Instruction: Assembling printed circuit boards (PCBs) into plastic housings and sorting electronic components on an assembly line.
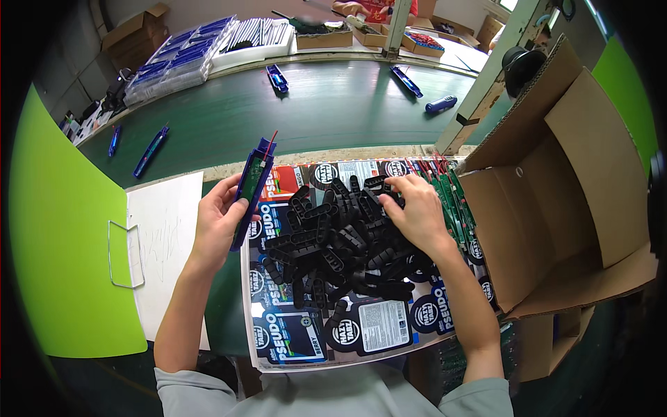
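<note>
My left hand (221, 215) is closed round a long blue plastic housing (246, 208), held tilted upright. A narrow green circuit board (253, 179) lies in its channel, and a red wire sticks up from the top end. My right hand (420, 212) is at the upper right edge of a heap of black oblong plastic pieces (340, 240), thumb and forefinger apart. Its fingertips are by one black piece (376, 182); whether they touch it is hard to see. The heap lies on a printed sheet (292, 358) in front of me.
Several green circuit boards (455, 208) with red wires lie right of the heap, beside an open cardboard box (535, 229). Blue housings (151, 151) rest on the green belt (222, 111). A green panel (62, 243) and white paper (163, 250) stand left. Another person (375, 8) sits across.
</note>
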A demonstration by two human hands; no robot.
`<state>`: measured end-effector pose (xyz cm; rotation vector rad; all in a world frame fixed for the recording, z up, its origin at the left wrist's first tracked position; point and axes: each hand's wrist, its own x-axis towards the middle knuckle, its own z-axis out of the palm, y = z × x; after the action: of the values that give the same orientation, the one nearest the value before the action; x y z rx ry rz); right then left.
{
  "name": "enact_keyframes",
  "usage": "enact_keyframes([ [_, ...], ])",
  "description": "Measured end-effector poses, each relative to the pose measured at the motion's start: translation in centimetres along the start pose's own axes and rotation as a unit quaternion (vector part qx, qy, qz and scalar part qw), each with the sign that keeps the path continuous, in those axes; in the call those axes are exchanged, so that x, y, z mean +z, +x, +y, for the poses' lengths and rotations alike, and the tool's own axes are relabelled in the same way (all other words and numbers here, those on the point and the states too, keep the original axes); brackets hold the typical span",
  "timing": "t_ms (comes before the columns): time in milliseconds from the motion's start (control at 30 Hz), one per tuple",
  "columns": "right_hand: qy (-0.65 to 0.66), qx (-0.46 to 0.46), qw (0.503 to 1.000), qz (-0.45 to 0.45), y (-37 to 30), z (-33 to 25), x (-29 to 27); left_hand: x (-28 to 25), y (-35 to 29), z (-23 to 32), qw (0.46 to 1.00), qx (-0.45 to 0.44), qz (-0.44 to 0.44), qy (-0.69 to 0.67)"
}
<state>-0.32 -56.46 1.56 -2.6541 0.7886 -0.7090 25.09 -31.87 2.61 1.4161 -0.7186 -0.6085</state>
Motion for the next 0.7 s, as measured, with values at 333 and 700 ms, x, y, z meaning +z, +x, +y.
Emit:
enact_keyframes([
  [333,0.036,-0.027,0.997,0.064,-1.3,0.1,0.6,-1.5,13.3,-3.1,0.991,0.008,0.037,0.127],
  [700,0.284,0.042,0.952,0.103,-1.6,-0.9,1.0,0.0,23.2,-7.5,0.937,0.027,0.127,0.325],
])
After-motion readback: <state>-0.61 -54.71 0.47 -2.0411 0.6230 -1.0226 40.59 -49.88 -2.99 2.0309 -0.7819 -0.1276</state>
